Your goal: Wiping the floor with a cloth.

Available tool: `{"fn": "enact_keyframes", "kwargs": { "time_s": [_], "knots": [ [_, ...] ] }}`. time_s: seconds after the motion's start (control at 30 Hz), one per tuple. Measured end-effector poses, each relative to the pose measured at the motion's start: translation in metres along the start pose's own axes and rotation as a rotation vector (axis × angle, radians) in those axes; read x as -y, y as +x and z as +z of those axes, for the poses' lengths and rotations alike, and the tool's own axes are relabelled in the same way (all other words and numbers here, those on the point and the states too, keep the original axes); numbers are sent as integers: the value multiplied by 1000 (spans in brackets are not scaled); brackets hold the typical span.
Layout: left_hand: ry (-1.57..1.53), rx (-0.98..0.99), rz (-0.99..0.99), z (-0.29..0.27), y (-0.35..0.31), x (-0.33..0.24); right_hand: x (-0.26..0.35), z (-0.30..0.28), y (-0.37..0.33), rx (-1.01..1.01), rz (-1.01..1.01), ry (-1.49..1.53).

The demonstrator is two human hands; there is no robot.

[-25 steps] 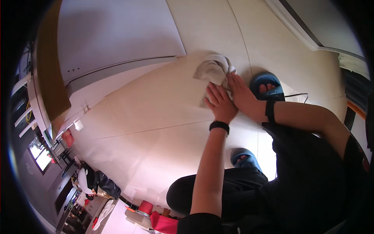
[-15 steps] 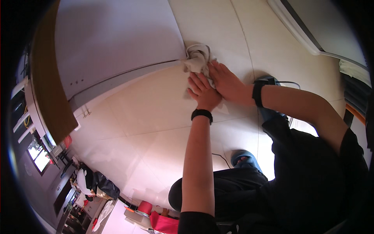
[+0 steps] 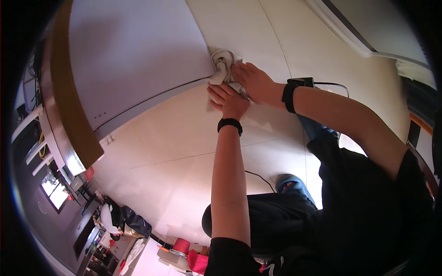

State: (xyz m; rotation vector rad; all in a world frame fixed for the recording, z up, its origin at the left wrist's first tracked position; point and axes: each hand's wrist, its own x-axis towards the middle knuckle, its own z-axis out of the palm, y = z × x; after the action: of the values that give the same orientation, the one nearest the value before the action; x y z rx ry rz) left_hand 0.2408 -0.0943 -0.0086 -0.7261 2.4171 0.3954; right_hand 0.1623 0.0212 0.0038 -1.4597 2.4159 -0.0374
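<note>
A crumpled off-white cloth (image 3: pixel 223 63) lies bunched on the pale tiled floor (image 3: pixel 161 133), against the corner of a large white panel (image 3: pixel 142 50). My left hand (image 3: pixel 233 103) presses on the cloth's near end, palm down, its fingers stretched out and spread. Just to its right, my right hand (image 3: pixel 258 84) rests flat on the same cloth, fingers extended toward the upper left. The two hands are close together, and part of the cloth is hidden beneath them. Each wrist wears a black band.
A brown wooden edge (image 3: pixel 76 92) stands along the left. My slippered foot (image 3: pixel 291 185) is near a thin black cable (image 3: pixel 260 177). A black box-shaped thing (image 3: pixel 301 83) with a cord sits by my right wrist. A dark bag (image 3: pixel 136 221) and red items are at lower left.
Both hands and the cloth sit slightly farther left in the picture, and the whole view has shifted a little. My hands stay flat on the cloth.
</note>
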Motion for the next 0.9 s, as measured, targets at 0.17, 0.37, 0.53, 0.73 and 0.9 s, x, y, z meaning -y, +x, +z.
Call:
{"fn": "enact_keyframes", "kwargs": {
  "time_s": [0.17, 0.37, 0.53, 0.73, 0.9],
  "knots": [
    [231, -134, 135, 38, -16, -1, 5, 2, -50, 87, 94, -88],
    [284, -253, 354, 80, -64, -26, 33, 45, -99, 551, 104, -394],
    [156, 98, 230, 50, -74, -34, 48, 25, -99, 524, 80, -505],
    [119, 247, 180, 49, -57, -34, 34, 20, -94, 155, 265, 153],
    [-42, 167, 222, 68, -6, 15, 28, -8, -50, -20, 4, -104]
  ]
}}
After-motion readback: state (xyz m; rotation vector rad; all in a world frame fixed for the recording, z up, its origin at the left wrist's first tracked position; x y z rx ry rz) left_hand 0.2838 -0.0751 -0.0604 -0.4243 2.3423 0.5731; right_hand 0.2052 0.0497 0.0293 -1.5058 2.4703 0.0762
